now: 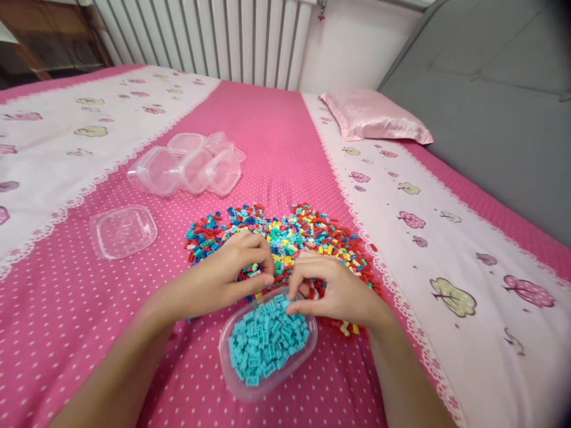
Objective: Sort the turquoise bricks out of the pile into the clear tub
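Note:
A clear plastic container [225, 362] stands on the bed close to me, filled with light-blue toy building bricks [265, 342]. Just beyond it spreads a heap of mixed small bricks [321, 229] in red, yellow, blue, green and white. My left hand [236, 264] is over the near left part of the heap, its fingers curled and the thumb tip close to the index finger. At the container's far right rim, my right hand [328, 288] pinches thumb and index finger together above the light-blue bricks. Whatever either hand's fingertips hold is too small or hidden to make out.
A clear lid [125, 232] lies to the left on the pink dotted bedspread [267, 142]. Several clear containers [191, 169] are grouped behind it. A pink pillow [377, 116] rests at the back right by the grey headboard [486, 113]. A white radiator [209, 41] stands beyond the bed.

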Motion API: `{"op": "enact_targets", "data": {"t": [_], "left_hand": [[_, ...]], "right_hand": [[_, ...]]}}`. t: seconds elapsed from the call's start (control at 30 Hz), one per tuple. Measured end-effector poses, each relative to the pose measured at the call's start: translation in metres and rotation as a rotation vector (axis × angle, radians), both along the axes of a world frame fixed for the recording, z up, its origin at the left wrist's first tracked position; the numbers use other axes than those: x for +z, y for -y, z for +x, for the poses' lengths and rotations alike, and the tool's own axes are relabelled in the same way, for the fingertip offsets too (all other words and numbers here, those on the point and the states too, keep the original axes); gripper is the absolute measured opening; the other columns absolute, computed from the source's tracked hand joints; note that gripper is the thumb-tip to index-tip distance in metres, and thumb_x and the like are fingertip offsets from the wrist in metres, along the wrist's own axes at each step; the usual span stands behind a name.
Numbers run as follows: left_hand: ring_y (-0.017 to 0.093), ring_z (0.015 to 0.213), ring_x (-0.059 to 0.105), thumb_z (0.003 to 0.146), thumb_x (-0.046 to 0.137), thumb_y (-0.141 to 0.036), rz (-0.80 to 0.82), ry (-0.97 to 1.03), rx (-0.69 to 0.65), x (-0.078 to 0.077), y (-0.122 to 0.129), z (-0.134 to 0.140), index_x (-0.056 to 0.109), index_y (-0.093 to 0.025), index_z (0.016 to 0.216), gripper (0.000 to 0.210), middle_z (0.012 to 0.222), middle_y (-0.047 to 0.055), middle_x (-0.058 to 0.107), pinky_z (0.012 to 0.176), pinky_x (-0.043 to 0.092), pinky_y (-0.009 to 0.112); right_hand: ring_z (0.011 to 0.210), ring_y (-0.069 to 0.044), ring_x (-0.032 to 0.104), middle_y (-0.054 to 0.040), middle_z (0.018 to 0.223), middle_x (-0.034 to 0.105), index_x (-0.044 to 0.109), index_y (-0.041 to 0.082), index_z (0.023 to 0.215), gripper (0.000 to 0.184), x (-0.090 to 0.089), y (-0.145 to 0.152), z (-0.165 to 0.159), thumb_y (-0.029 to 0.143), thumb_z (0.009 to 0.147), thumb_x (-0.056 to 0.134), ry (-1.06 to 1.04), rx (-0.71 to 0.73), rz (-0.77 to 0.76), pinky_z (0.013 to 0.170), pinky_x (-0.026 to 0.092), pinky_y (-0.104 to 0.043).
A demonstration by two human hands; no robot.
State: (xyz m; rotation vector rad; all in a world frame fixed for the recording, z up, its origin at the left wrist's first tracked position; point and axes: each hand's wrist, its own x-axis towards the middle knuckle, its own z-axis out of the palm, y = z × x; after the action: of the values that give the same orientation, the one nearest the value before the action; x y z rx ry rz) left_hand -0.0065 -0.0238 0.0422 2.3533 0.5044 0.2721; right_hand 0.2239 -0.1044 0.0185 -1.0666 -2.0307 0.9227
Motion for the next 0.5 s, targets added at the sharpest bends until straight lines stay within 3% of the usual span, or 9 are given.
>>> {"op": "enact_targets", "data": {"t": [0.2, 0.33, 0.5], "left_hand": [[0.02, 0.099, 0.053, 0.093, 0.068, -0.033, -0.019, 0.034, -0.131, -0.002, 0.003, 0.006, 0.071, -0.024, 0.09, 0.011, 0.1, 0.002, 0.06, 0.092, 0.039, 0.031], [0.018, 0.097, 0.054, 0.092, 0.07, -0.03, -0.032, 0.057, -0.153, -0.002, 0.005, 0.01, 0.074, -0.024, 0.088, 0.008, 0.099, 0.002, 0.061, 0.093, 0.039, 0.03], [0.019, 0.099, 0.055, 0.087, 0.073, -0.021, -0.042, -0.011, -0.172, 0.004, 0.006, 0.007, 0.075, -0.025, 0.084, 0.005, 0.1, 0.001, 0.063, 0.098, 0.039, 0.032]], "right_hand": [[0.07, -0.013, 0.054, 0.0064, 0.067, 0.056, 0.063, 0.021, 0.072, 0.025, -0.006, -0.003, -0.008, 0.033, 0.083, 0.081, 0.055, 0.047, 0.087, 0.077, 0.037, -0.03], [0.074, -0.015, 0.057, 0.005, 0.07, 0.062, 0.061, 0.021, 0.07, 0.031, -0.009, -0.003, -0.011, 0.042, 0.086, 0.078, 0.044, 0.059, 0.067, 0.079, 0.037, -0.032], [0.069, -0.014, 0.052, 0.0059, 0.062, 0.055, 0.064, 0.022, 0.068, 0.037, -0.006, -0.003, -0.011, 0.054, 0.082, 0.078, -0.022, 0.075, 0.064, 0.075, 0.038, -0.03]]}}
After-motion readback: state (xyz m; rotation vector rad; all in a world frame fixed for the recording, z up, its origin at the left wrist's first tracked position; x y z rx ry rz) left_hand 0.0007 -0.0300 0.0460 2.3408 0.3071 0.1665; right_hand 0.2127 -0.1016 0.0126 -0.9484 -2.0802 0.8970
